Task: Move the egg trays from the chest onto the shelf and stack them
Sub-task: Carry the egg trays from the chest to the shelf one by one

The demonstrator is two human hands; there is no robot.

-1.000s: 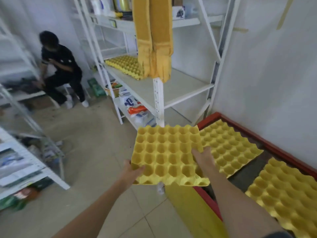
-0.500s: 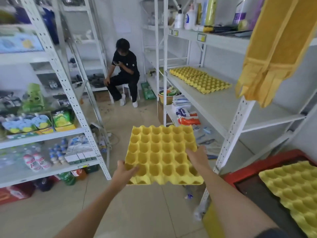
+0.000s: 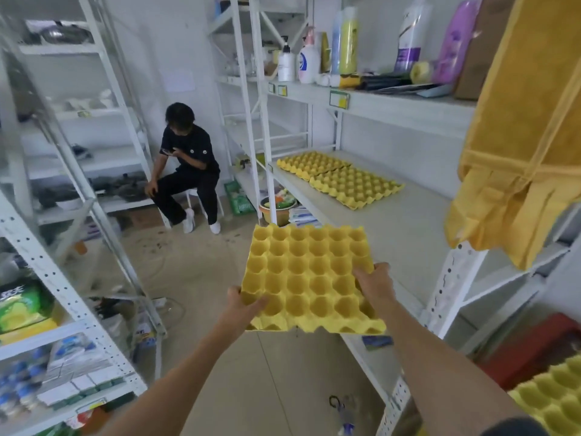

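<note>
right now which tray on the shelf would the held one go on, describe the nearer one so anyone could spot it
Find the white middle shelf on the right. Two yellow trays lie there side by side; take the nearer tray. Unlike the farther tray, it sits closer to the hanging yellow cloth.

Two bare forearms reach in from the bottom edge, uncovered from wrist to elbow. The left hand (image 3: 243, 305) and the right hand (image 3: 374, 283) wear no gloves, rings or watch. Just behind the right elbow, at the bottom edge, a dark sleeve (image 3: 515, 427) shows as a rounded cuff.
</note>
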